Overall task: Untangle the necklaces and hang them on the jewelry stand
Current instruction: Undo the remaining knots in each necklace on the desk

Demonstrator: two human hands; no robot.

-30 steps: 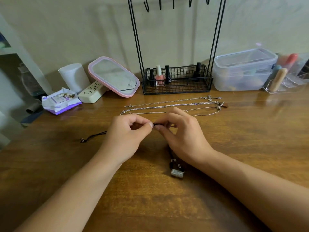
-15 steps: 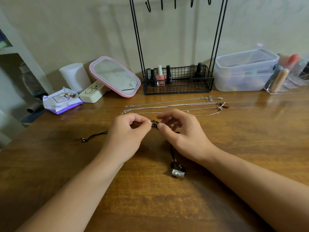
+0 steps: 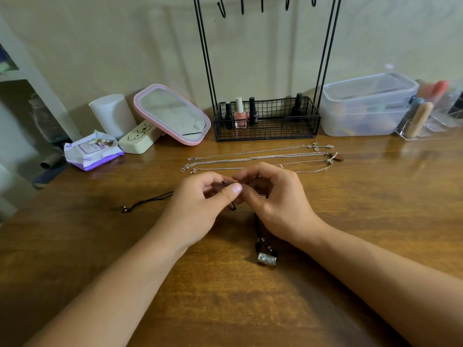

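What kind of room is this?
Probably a bedroom dressing table: a pink-framed mirror, nail polish bottles in the jewelry stand basket, and silver necklaces laid out.

The left hand (image 3: 200, 204) and right hand (image 3: 278, 199) have closed together over the black cord necklace (image 3: 260, 236), thumbs overlapping.

- The surface (image 3: 375, 221) is seen as brown grained wood with a soft sheen.
- Behind it, the jewelry stand (image 3: 266, 121) is made of matt black wire.
- Beside the stand, shiny metal chains (image 3: 250, 159) and a translucent plastic box (image 3: 363, 108) are seen.
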